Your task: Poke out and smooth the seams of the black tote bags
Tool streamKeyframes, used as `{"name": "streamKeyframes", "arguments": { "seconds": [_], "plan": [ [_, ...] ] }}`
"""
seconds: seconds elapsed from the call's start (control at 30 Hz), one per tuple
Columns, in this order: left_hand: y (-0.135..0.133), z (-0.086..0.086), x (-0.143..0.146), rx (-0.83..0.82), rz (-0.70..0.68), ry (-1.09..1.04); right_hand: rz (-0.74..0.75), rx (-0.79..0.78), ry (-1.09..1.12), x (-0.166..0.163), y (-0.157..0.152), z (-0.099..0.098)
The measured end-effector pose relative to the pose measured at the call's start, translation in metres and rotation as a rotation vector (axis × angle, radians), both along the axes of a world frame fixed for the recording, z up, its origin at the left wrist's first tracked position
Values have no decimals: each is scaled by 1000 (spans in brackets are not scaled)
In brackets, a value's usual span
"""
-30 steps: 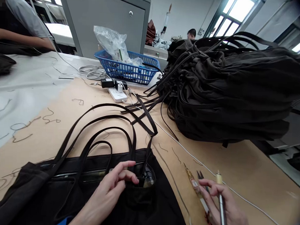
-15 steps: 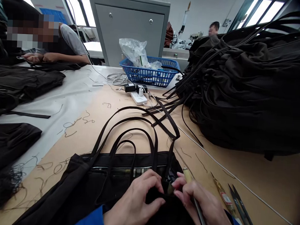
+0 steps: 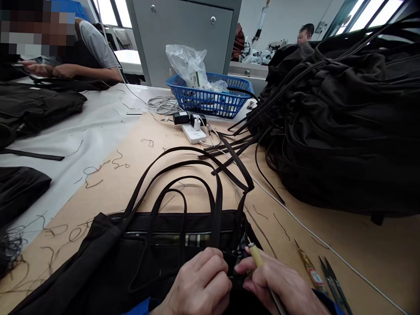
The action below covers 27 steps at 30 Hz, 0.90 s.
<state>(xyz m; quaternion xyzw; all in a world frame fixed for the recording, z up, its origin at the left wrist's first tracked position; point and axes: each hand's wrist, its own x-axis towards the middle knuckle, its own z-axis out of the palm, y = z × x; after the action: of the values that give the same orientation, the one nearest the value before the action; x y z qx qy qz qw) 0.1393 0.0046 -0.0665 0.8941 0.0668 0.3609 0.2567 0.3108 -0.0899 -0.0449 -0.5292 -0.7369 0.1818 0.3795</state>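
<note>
A black fabric bag (image 3: 101, 259) with long straps and a zipped opening (image 3: 168, 232) lies in front of me, plaid lining showing beside the zipper. My left hand (image 3: 199, 287) is closed over the bag's right part, thumb and fingers pinching its fabric. Facing it, my right hand (image 3: 277, 283) grips a slim pen-like tool (image 3: 255, 255). A thin point sticks out of the tool's pale yellow front, angled up and away, and its dark rear end runs down under my palm. The right fingertips are at the bag's edge, close to the left knuckles; what they touch there is hidden.
On the right lie an awl-like tool (image 3: 309, 266), long tweezers (image 3: 335, 286) and a white cord (image 3: 317, 241). Behind stand a power strip (image 3: 194, 134) and a blue basket (image 3: 212, 104). A big pile of black bags (image 3: 350, 136) fills the right. A co-worker (image 3: 93, 45) sits at left.
My left hand has closed from a loose, spread pinch into a tighter grip on the fabric. The right hand's tool has tilted and its thin point now shows. The view has shifted slightly.
</note>
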Motion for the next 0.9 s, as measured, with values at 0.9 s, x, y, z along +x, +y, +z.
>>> {"name": "streamKeyframes", "arguments": {
  "seconds": [0.9],
  "plan": [
    [-5, 6, -1, -15, 30, 66, -270, 93, -231, -2, -3, 7]
  ]
}}
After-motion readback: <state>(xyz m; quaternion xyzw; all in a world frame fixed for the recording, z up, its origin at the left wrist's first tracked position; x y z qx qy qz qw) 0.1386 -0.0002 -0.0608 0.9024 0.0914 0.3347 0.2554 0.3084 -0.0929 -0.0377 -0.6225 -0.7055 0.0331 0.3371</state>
